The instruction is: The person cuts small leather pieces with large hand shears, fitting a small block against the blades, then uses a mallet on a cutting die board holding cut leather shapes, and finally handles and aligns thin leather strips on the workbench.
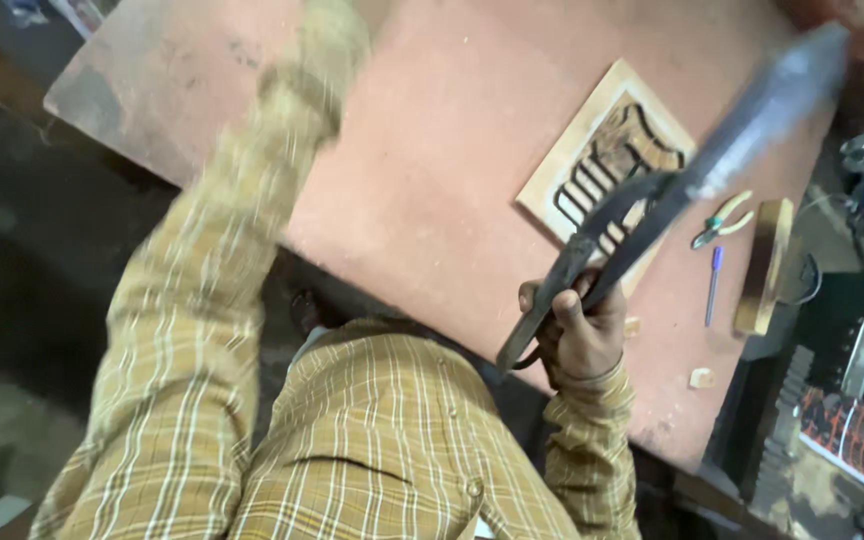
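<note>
My right hand (584, 335) is closed around the two dark handles of a long metal tool like large shears (652, 205). Its grey, motion-blurred blade end reaches toward the upper right, above the reddish table (432, 150). Under the tool lies a pale wooden panel with a dark carved pattern (592, 140). My left arm in a checked sleeve (252, 200) stretches up and out of the top of the view, blurred, so my left hand is hidden.
Green-handled pliers (722, 218), a blue pen (714, 285) and a wooden block on edge (767, 265) lie near the table's right edge. Small wood scraps (700, 377) sit nearby. Dark machinery and clutter (842, 400) stand at the right. Dark floor lies at the left.
</note>
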The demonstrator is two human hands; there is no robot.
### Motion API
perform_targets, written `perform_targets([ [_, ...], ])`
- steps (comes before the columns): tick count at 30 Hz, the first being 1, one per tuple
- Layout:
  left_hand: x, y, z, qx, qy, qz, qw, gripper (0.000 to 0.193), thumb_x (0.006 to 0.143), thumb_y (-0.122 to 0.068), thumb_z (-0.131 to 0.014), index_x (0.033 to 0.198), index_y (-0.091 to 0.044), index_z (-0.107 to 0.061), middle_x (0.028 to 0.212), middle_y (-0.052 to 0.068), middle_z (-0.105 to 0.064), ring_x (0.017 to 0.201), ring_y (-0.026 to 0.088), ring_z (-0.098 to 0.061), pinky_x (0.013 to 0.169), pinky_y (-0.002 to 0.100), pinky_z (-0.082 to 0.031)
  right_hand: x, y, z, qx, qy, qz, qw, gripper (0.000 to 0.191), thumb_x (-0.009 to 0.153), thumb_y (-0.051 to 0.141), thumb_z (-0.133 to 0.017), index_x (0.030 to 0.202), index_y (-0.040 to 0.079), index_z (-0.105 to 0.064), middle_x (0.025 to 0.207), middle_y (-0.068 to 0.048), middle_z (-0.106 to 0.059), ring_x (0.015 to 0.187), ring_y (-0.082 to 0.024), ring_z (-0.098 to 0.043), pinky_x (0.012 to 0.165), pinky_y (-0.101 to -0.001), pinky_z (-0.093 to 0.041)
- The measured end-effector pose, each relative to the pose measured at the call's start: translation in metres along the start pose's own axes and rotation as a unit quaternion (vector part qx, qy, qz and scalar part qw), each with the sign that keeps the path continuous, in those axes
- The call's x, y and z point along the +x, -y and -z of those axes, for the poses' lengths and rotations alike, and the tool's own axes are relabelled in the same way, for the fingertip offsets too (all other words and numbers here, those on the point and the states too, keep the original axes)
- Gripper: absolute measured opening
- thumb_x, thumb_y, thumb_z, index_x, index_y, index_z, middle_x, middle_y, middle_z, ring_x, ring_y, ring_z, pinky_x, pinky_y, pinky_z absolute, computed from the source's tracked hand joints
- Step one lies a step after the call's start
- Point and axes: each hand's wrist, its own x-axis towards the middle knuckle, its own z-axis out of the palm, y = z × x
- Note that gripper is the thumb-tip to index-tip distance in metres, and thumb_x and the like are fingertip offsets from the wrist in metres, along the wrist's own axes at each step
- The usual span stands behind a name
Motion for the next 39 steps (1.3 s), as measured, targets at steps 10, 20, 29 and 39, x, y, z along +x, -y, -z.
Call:
perform_targets([
  [10, -0.19, -0.06, -0.044, -0.268, 0.185, 0.136, 0.936, 0.065, 0.075, -0.008, -0.066, 0.137, 0.001, -0.048, 0.11, 0.013, -0.056, 0.099, 0.022, -0.059, 0.088, 0.037, -0.053, 0.016, -0.001, -0.025, 0.009, 0.056, 0.023, 0.998, 0.018, 0.108, 0.016, -0.061, 0.119, 0.009, -0.048, 0.096, -0.021, -0.064, 0.049, -0.004, -0.04, 0.041, -0.0197, -0.035],
  [20, -0.187, -0.079, -0.034, -0.221, 0.102, 0.056, 0.968, 0.076, 0.067, 0.002, -0.071, 0.138, -0.004, -0.045, 0.12, 0.017, -0.055, 0.112, 0.034, -0.058, 0.099, 0.042, -0.049, 0.026, -0.022, -0.034, -0.012, 0.135, -0.036, 0.99, 0.019, 0.105, -0.001, -0.056, 0.11, 0.011, -0.043, 0.101, -0.022, -0.066, 0.048, -0.006, -0.044, 0.04, -0.0211, -0.035],
  [29, -0.19, -0.062, -0.018, -0.18, 0.122, 0.158, 0.963, 0.082, 0.064, -0.006, -0.079, 0.137, 0.0, -0.042, 0.113, 0.018, -0.051, 0.102, 0.032, -0.056, 0.091, 0.039, -0.048, 0.043, 0.055, -0.011, -0.171, 0.299, -0.156, 0.926, 0.026, 0.091, -0.012, -0.055, 0.109, 0.005, -0.05, 0.124, -0.029, -0.06, 0.056, -0.006, -0.047, 0.049, -0.0258, -0.041],
  [39, -0.033, -0.011, 0.041, -0.077, -0.185, -0.086, 0.976, 0.039, 0.119, -0.02, -0.067, 0.139, -0.001, -0.04, 0.109, 0.012, -0.067, 0.095, 0.023, -0.074, 0.082, 0.03, -0.06, 0.074, -0.001, -0.057, -0.206, 0.173, -0.185, 0.945, 0.017, 0.089, -0.008, -0.054, 0.096, 0.007, -0.052, 0.127, -0.015, -0.071, 0.046, -0.002, -0.038, 0.04, -0.0208, -0.033],
])
